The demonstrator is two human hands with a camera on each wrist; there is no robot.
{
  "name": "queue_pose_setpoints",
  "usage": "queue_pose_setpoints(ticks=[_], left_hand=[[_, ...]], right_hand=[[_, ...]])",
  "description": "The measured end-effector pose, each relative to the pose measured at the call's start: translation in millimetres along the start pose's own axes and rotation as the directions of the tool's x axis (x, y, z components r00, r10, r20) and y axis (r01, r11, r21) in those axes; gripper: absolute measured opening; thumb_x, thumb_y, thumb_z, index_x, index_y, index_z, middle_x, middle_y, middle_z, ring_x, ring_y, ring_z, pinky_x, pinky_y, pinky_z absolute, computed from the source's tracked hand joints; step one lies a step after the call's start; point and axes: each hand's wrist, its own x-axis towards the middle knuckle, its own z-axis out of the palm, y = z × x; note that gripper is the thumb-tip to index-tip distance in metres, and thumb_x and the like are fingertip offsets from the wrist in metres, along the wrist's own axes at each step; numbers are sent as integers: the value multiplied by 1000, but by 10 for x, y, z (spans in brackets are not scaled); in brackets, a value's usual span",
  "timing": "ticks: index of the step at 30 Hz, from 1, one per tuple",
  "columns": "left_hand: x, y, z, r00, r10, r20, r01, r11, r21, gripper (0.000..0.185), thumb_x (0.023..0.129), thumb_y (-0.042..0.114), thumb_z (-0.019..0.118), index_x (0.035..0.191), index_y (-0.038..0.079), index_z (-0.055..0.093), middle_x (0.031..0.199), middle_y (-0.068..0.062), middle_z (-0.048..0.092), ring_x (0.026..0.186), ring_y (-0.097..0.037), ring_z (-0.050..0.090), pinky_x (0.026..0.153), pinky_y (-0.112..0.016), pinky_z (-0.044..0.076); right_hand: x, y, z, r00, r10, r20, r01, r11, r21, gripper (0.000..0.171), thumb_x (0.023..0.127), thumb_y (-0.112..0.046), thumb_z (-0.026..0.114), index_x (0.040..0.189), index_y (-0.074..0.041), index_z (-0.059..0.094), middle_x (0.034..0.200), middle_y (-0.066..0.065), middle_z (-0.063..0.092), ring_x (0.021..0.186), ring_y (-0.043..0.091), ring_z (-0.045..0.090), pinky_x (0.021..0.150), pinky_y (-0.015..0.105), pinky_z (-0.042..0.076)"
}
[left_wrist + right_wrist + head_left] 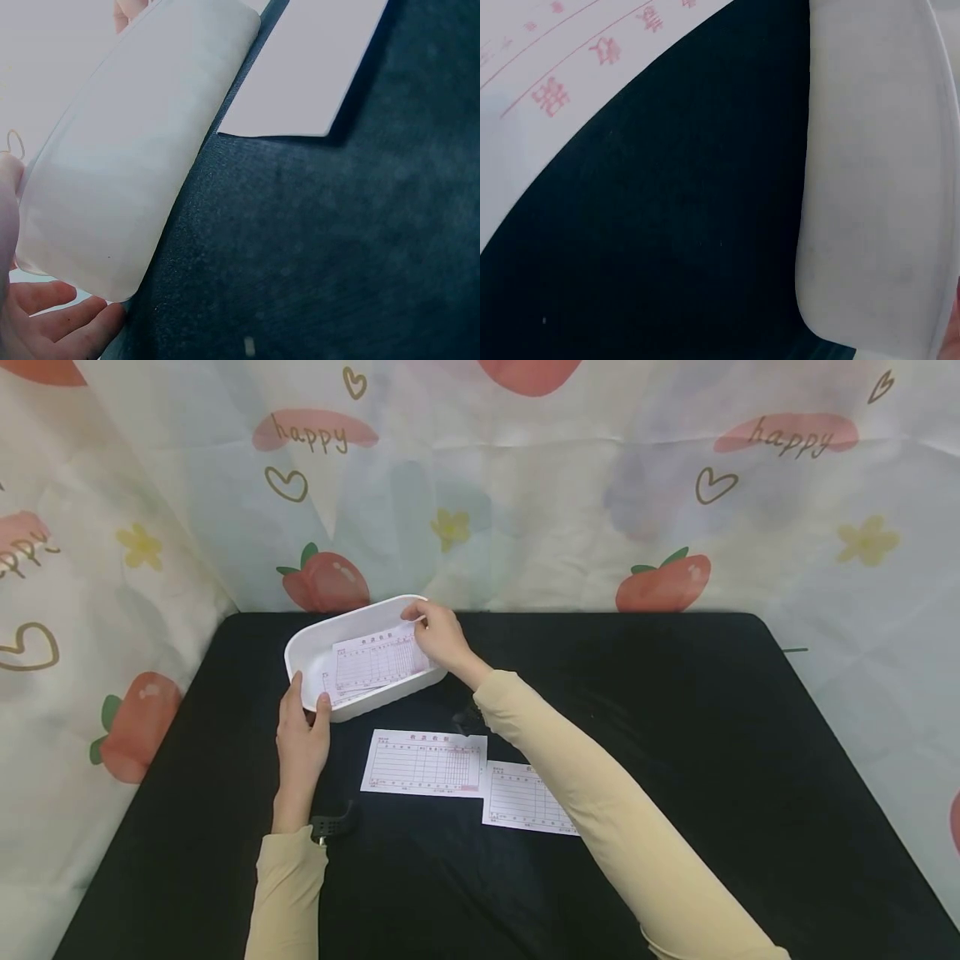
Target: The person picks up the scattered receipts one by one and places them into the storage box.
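A white plastic tray (382, 700) stands at the table's back left, with several printed receipt slips (378, 658) lying in it. My left hand (303, 739) grips the tray's left end, thumb on the front side and fingers round the corner. In the left wrist view its fingers (71, 326) curl at the tray's end. My right hand (444, 635) reaches over the tray's right end, fingers bent inside near the back rim. It covers the right edge of the top slip, and I cannot tell whether it pinches that slip.
Two more receipt slips lie on the black table in front of the tray: one slip (425, 764) in the middle, another slip (525, 797) overlapping its corner and partly hidden by the right sleeve (600, 777). A patterned curtain (525, 510) hangs behind the table.
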Motion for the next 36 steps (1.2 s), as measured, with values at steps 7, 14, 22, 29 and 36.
queue_pose_setpoints(ticks=[7,14,22,29,36], left_hand=[[5,-7,5,1000,-5,5,5,1000,-2,61,100,31,47,154,20,21,157,-12,27,139,-34,39,109,-49,39],[3,-3,7,1000,10,8,-10,1000,-14,61,100,29,47,154,18,21,156,-15,28,138,-36,39,109,-51,39],[-1,-2,-9,1000,2,3,-2,1000,-7,61,100,29,48,154,18,22,156,-13,29,138,-34,40,109,-50,40],[2,6,-6,1000,3,3,-3,1000,-3,60,100,28,48,154,17,22,156,-14,29,138,-35,39,109,-50,39],[-9,18,-9,1000,1,9,-1,1000,-3,61,101,28,47,154,17,21,156,-15,28,138,-36,39,110,-51,38]], right_hand=[[-39,26,-102,999,-21,25,20,999,36,30,92,0,45,115,-4,64,125,11,64,117,23,60,100,31,48],[-140,110,-234,1000,-23,-20,25,994,105,29,90,1,49,114,-3,65,124,12,64,119,24,58,102,33,48],[-375,184,-371,997,-54,-61,59,995,80,26,89,-2,54,113,-4,66,119,12,63,112,25,58,101,37,47],[-652,192,-481,993,-100,-64,102,995,24,27,88,-2,58,113,-6,66,115,10,64,109,24,56,99,39,47],[-939,164,-560,991,-120,-53,120,993,7,29,87,-4,60,116,-8,65,116,8,64,111,22,56,101,40,45]])
